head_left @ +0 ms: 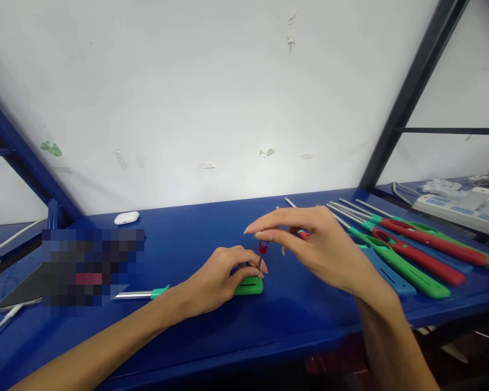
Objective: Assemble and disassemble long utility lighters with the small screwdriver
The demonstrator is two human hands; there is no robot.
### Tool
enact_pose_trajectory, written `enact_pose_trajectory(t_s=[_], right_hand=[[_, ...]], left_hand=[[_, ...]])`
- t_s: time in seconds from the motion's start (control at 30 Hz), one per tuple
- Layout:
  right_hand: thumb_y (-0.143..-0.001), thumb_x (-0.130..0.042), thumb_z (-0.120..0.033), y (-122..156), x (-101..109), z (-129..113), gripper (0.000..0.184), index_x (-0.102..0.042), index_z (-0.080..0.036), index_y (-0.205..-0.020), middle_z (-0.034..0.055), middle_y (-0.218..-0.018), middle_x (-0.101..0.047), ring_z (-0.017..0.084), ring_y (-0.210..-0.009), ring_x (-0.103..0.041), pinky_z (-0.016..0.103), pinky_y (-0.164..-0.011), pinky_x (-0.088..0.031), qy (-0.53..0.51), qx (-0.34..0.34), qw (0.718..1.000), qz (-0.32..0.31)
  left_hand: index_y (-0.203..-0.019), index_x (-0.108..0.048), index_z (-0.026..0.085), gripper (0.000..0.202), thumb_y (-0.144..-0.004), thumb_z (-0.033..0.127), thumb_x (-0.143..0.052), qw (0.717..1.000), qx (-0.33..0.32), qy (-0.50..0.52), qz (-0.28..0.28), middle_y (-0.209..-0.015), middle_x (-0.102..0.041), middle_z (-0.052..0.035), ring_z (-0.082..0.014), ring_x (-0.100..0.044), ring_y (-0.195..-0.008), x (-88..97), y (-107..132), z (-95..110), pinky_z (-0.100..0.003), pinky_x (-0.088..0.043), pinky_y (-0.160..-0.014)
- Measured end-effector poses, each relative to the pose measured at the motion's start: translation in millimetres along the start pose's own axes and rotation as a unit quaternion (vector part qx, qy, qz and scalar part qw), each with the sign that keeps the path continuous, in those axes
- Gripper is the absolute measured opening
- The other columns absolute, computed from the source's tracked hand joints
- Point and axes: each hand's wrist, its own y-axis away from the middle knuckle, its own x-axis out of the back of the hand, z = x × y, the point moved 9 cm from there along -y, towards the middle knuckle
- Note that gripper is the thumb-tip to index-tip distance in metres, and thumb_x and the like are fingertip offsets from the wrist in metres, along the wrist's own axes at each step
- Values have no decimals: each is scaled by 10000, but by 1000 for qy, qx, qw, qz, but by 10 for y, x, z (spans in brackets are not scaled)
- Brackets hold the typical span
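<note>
Lying under left fingers [246, 255], seemingly held: green lighter [250, 286].

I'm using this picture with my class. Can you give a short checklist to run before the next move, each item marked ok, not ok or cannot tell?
1. Green lighter supported: ok, it lies on the blue table under the left hand.
2. Screwdriver upright: ok, roughly so, its shaft pointing down at the lighter.
3. Right hand on the handle: ok, fingertips at its top.
4. Tip seated in a screw: cannot tell, left fingers crowd it.
5. Left fingers clear of the shaft: not ok, they are right beside it.
6. Other lighters apart: ok, grouped to the right.
</note>
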Motion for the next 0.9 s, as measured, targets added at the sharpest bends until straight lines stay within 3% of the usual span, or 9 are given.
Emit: enact_pose_trajectory(t_s=[0.13, 0.27, 0.43, 0.53, 0.67, 0.73, 0.8, 0.9], right_hand=[[-885, -843, -255, -38, 15, 9, 84, -795, -253, -815, -62, -811, -787, 102, -705, -689, 221, -602, -479, 44, 16, 997, 62], [-850, -867, -415, -64, 22, 34, 276, -713, -207, -754, -31, -731, -702, 113, -650, -614, 262, -609, -438, 117, 36, 986, 110], [-882, -795, -549, -44, 10, 35, 402, -644, -207, -736, -25, -709, -642, 115, -618, -539, 281, -599, -382, 174, 39, 978, 109], [-932, -739, -561, -30, -36, -40, 400, -643, -212, -762, -21, -733, -655, 117, -633, -548, 284, -618, -381, 190, 35, 977, 86], [-1008, -665, -507, -4, -88, -152, 309, -724, -239, -867, -35, -821, -735, 101, -629, -593, 262, -627, -423, 122, 27, 992, 30], [-1064, -601, -398, 19, -70, -162, 205, -769, -284, -1038, -50, -899, -776, 94, -662, -649, 240, -644, -460, 75, 16, 997, 6], [-1085, -546, -273, 38, -40, -136, 243, -770, -321, -1165, -55, -939, -793, 102, -728, -695, 231, -660, -483, 52, 5, 999, -13], [-1055, -570, -189, 38, 5, -81, 269, -789, -322, -1137, -52, -953, -800, 111, -752, -702, 233, -645, -483, 55, -1, 998, -13]], left_hand=[[-1034, -717, 246, 143, -1057, 205, -581, 1000, 3, 13, 2, -1116, -794, 15, -175, -730, -1037, 8, 8, 11, -283, -503, -919], [-1034, -681, 231, 58, -1048, 248, -628, 999, 19, 35, 3, -952, -826, 23, -178, -756, -958, 16, 1, -8, -288, -513, -883], [-991, -694, 213, 63, -995, 268, -724, 998, 21, 59, -10, -910, -823, 17, -169, -751, -842, -11, -14, -22, -266, -529, -787], [-950, -723, 207, 58, -985, 252, -735, 998, 9, 65, -7, -937, -807, 8, -171, -742, -884, -7, -15, -13, -263, -531, -826], [-938, -750, 205, 80, -1000, 237, -711, 998, -5, 59, -5, -986, -788, 0, -169, -728, -943, 12, -9, 15, -254, -527, -867], [-960, -757, 206, 94, -1016, 239, -689, 998, -8, 56, -9, -973, -792, 3, -157, -732, -912, 12, -8, 27, -240, -526, -843], [-973, -765, 206, 113, -1026, 252, -677, 999, -8, 52, -14, -969, -800, 1, -154, -739, -890, 6, -10, 35, -236, -528, -822], [-976, -770, 205, 146, -1037, 279, -659, 999, -5, 47, -22, -1001, -813, -13, -167, -751, -911, -8, -14, 42, -246, -535, -818]])
